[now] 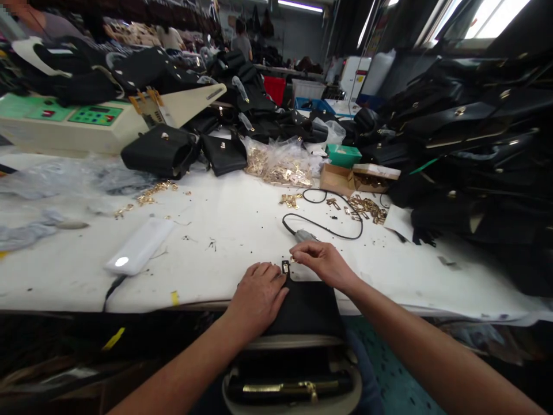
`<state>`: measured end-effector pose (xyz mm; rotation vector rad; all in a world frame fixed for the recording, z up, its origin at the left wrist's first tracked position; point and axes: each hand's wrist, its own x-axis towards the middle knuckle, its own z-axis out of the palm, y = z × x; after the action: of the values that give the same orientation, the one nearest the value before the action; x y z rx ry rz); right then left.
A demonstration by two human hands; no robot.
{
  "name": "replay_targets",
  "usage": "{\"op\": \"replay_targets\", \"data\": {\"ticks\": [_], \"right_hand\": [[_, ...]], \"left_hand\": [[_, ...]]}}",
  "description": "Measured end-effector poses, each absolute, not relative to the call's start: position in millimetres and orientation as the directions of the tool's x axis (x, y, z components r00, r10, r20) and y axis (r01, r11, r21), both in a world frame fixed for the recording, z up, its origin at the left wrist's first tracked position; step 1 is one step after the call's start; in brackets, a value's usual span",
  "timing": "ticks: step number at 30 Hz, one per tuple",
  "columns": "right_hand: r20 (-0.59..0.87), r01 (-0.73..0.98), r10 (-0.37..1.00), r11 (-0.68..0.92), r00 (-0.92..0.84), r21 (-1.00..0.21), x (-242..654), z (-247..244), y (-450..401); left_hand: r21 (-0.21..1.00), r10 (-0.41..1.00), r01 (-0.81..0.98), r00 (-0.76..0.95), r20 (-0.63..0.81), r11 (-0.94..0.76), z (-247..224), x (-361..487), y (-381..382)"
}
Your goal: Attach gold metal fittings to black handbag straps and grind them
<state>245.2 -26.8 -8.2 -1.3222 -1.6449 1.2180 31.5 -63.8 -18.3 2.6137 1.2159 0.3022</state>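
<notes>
A black handbag [309,305] lies at the table's front edge, its mouth towards me and a gold zip [289,388] showing inside. My left hand [259,294] grips the bag's far end, fingers curled over the edge and thumb on top. Beside those fingertips is a small black tab with a gold rectangular plate [286,267]. Just right of the tab, my right hand [317,260] is closed in a pinch on a small gold metal piece [292,259], partly hidden by the fingers. A grey corded tool [306,236] lies right behind my right hand.
A white power bank [140,246] with a cable lies left. Loose gold fittings [367,208] lie near a cardboard box [337,180] and bagged hardware [287,172]. Finished-looking black bags [162,151] stand behind, beside a beige machine [64,129]. More bags [470,132] are piled right.
</notes>
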Motion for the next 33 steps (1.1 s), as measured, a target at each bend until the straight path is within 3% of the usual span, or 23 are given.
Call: {"op": "replay_targets", "data": {"ticks": [6,15,22,33], "right_hand": [[0.028,0.349,0.99,0.075,-0.137,-0.934,227.4,-28.0,-26.3],[-0.229,0.28,0.97,-0.197,-0.084,-0.94,220.3,-31.6,-21.6],[-0.158,0.424,0.98,-0.093,-0.12,-0.901,222.5,-32.1,-14.6],[-0.146,0.483,0.982,-0.071,-0.119,-0.873,220.5,-35.6,-17.9]], "left_hand": [[0.316,0.774,0.714,0.619,0.13,-0.625,-22.3,30.1,-61.0],[0.353,0.786,0.71,0.6,0.15,-0.609,-26.4,28.3,-57.8],[0.41,0.79,0.684,0.584,0.189,-0.603,-32.5,27.8,-56.5],[0.417,0.801,0.691,0.567,0.192,-0.59,-30.7,26.9,-56.2]]}}
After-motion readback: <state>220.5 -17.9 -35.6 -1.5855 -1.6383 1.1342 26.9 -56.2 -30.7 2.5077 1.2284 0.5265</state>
